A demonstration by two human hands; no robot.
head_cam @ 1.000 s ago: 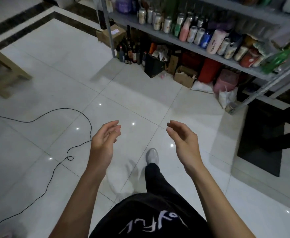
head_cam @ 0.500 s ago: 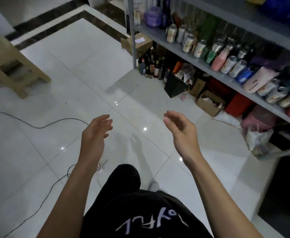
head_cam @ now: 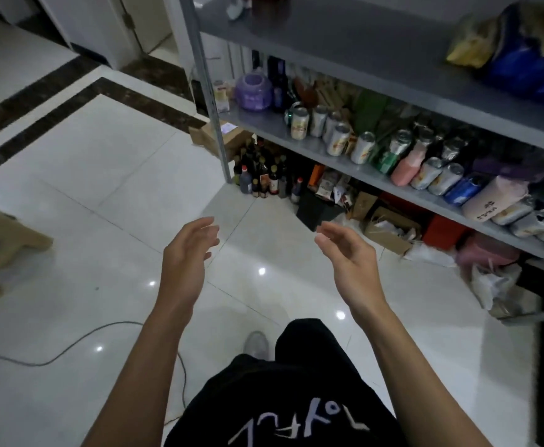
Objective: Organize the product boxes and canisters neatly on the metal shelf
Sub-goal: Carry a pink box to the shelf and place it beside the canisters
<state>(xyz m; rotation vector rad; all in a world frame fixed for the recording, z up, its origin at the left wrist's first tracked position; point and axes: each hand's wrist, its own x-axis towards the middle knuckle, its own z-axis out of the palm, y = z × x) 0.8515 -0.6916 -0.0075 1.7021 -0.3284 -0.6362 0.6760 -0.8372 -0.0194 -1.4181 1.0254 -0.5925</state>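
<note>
Both hands hang empty, fingers loosely spread: left hand (head_cam: 186, 253), right hand (head_cam: 349, 258). The cans (head_cam: 335, 133) stand on the shelf (head_cam: 264, 122), ahead and to the right, well apart from both.

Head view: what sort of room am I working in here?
Probably a home storage corner: a metal shelf lined with drink cans, with dark bottles and cardboard boxes beneath on the glossy tiled floor.
</note>
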